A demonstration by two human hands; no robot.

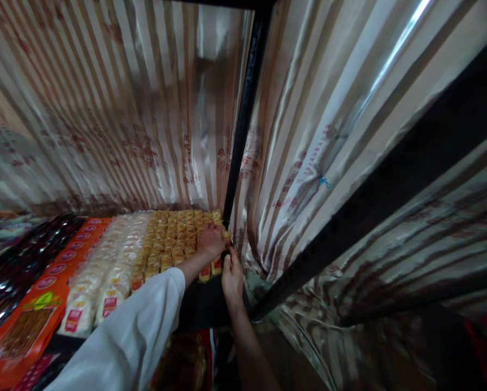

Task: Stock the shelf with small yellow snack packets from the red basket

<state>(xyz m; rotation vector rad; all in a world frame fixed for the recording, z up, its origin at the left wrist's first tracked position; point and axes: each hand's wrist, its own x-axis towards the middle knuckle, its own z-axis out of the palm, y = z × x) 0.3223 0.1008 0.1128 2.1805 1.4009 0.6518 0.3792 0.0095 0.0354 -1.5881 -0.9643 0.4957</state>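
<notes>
Rows of small yellow wrapped packets (pixel 168 239) stand close together on a dark shelf (pixel 198 307), some with red labels at the front. My left hand (pixel 212 240) is over the right end of these rows, its fingers bent around a small yellow packet (pixel 226 238) beside the black post. Just below and to the right, my right hand (pixel 232 274) has its thumb up alongside its closed fingers, with the fingertips near that same packet. What lies between the right thumb and fingers is dark and hard to make out.
A black upright post (pixel 243 119) rises behind my hands, and a thick black beam (pixel 349 217) slants across the right. Striped plastic sheeting (pixel 166 108) hangs behind. To the left lie white packets (pixel 78 312), an orange package (pixel 27 331) and dark shiny packs (pixel 27 260).
</notes>
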